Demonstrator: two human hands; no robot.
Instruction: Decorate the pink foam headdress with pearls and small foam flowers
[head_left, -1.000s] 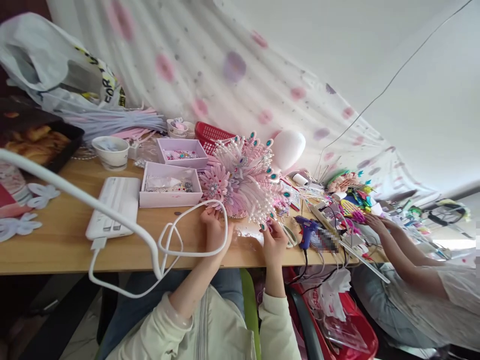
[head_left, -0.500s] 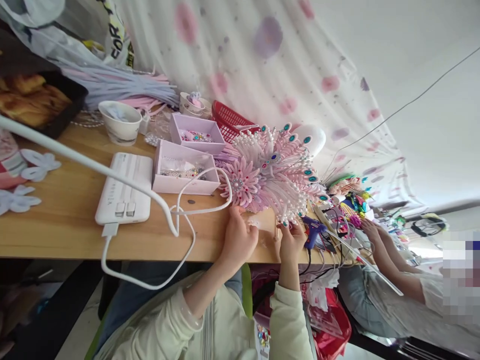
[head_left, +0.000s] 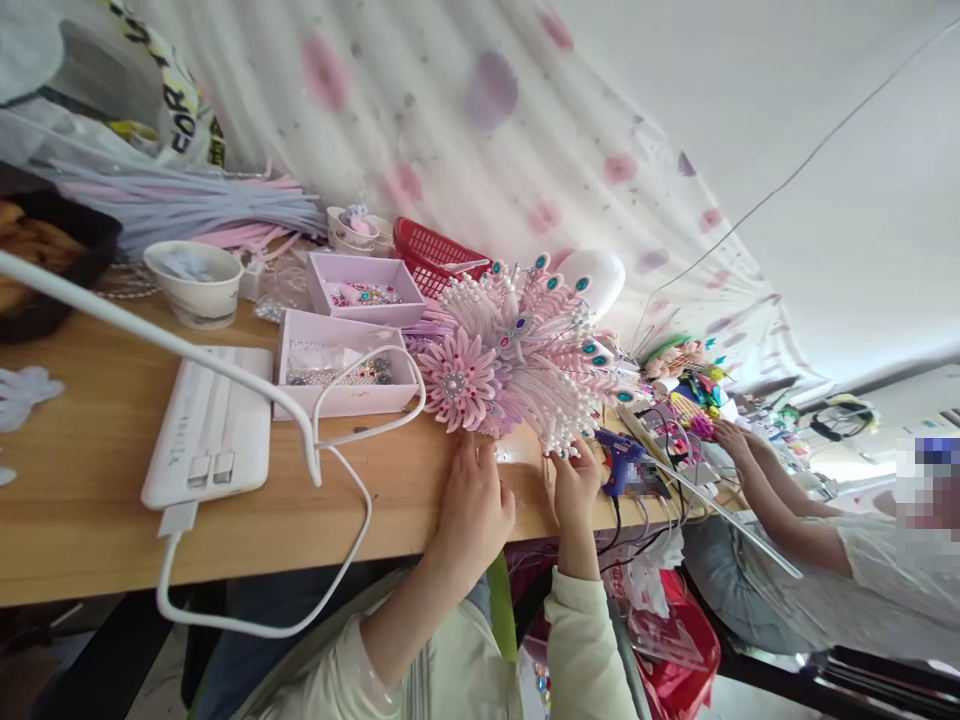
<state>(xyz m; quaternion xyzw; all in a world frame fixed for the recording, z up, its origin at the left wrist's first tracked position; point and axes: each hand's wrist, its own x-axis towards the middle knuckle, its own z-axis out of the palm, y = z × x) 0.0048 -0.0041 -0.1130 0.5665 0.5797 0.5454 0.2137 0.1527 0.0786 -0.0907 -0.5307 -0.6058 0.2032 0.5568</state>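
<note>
A large pink and white ornament (head_left: 517, 350) of fuzzy stems, with pearl-tipped fronds and teal gem eyes, stands at the table's middle. On its left side is a pink flower (head_left: 459, 385) with a pearl centre. My left hand (head_left: 476, 500) is closed at the ornament's lower edge, just below this flower, its fingertips partly hidden. To the right, my right hand (head_left: 576, 482) pinches the lower edge under the pearl fronds. A blue glue gun (head_left: 621, 458) lies just right of my right hand.
Left of the ornament are two lilac boxes (head_left: 349, 400) of beads, a white power bank (head_left: 214, 425) with a looping cable (head_left: 367, 520), and a paper cup (head_left: 196, 290). Behind stands a red basket (head_left: 431, 255). At right, a co-worker's hands (head_left: 739, 445) are over colourful craft pieces.
The view has shifted, so the table items at left appear lower and further left. Both hands stay at the ornament's lower edge; the ornament appears slightly turned.
</note>
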